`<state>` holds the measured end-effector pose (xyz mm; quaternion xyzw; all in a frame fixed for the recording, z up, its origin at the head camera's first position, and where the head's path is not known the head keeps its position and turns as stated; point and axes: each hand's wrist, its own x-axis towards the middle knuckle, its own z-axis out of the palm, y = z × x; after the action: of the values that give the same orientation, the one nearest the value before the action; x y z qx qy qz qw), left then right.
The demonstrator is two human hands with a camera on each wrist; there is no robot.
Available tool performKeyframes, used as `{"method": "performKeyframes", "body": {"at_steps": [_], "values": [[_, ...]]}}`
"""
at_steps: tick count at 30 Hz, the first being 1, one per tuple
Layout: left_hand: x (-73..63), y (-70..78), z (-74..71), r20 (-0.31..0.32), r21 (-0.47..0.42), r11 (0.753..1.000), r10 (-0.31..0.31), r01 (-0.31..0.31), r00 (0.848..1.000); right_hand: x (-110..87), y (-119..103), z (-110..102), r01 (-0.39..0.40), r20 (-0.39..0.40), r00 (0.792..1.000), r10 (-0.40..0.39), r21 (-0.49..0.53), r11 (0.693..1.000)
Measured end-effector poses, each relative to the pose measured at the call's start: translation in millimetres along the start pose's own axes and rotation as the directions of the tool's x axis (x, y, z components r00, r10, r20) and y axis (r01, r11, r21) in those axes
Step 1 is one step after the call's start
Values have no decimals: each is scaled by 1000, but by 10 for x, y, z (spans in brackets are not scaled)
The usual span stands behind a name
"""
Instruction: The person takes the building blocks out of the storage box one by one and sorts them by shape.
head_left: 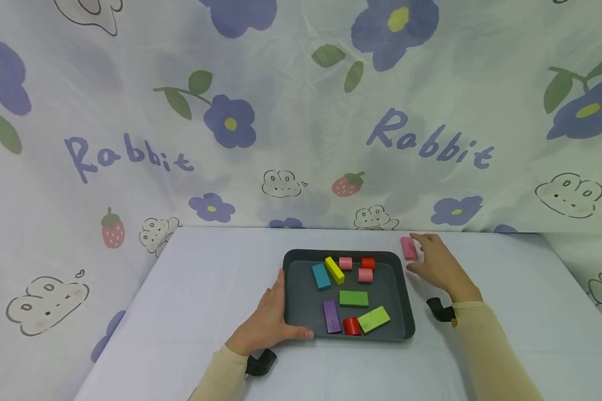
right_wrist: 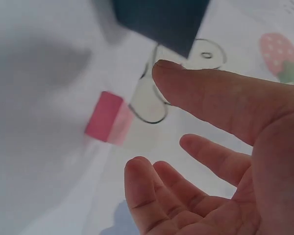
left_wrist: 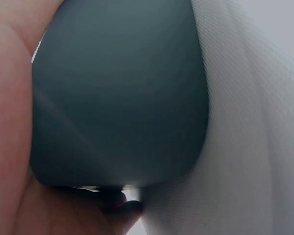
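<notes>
A dark grey baking tray (head_left: 301, 306) sits on the white table. My left hand (head_left: 268, 320) holds its near left corner, thumb along the front rim and fingers along the left side. Up close, the left wrist view has the tray's dark wall (left_wrist: 122, 98) between thumb and fingers. At the back right, a pink block (head_left: 408, 248) lies on the table outside the tray. My right hand (head_left: 438, 264) is beside this block, thumb and fingers spread apart around it. In the right wrist view the pink block (right_wrist: 105, 117) stands apart from the fingertips.
The tray bears several blocks, among them a blue block (head_left: 321, 277), a yellow block (head_left: 334, 270), a green block (head_left: 353, 299), a purple block (head_left: 331, 316) and a lime block (head_left: 373, 319). Small red and pink pieces lie there too. A patterned curtain (head_left: 301, 128) hangs behind the table.
</notes>
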<state>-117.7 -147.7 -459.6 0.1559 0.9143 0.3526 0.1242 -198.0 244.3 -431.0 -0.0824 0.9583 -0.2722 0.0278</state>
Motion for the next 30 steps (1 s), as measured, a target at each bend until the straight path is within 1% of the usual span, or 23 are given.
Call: {"method": "performKeyframes", "body": {"at_steps": [6, 10, 17, 20, 25, 30], "values": [[-8, 7, 4, 5, -7, 1000, -5, 5, 1000, -149, -154, -4, 32, -45, 999, -31, 22, 999], [-4, 10, 10, 2, -7, 1000, 6, -6, 1000, -234, -259, -12, 61, -70, 996, -59, 33, 998], [8, 8, 20, -3, -14, 1000, 13, -13, 1000, -323, -422, -14, 89, -82, 993, -86, 41, 995], [10, 7, 20, -1, -13, 1000, 13, -13, 1000, -358, -487, -1, 124, -93, 988, -120, 43, 991], [9, 5, 12, 2, -10, 1000, 16, -16, 1000, -396, -581, 43, 202, -110, 974, -199, 18, 979], [-5, 1, 1, 5, -14, 1000, 5, -5, 1000, -416, -680, 127, 230, -99, 968, -229, -1, 973]]}}
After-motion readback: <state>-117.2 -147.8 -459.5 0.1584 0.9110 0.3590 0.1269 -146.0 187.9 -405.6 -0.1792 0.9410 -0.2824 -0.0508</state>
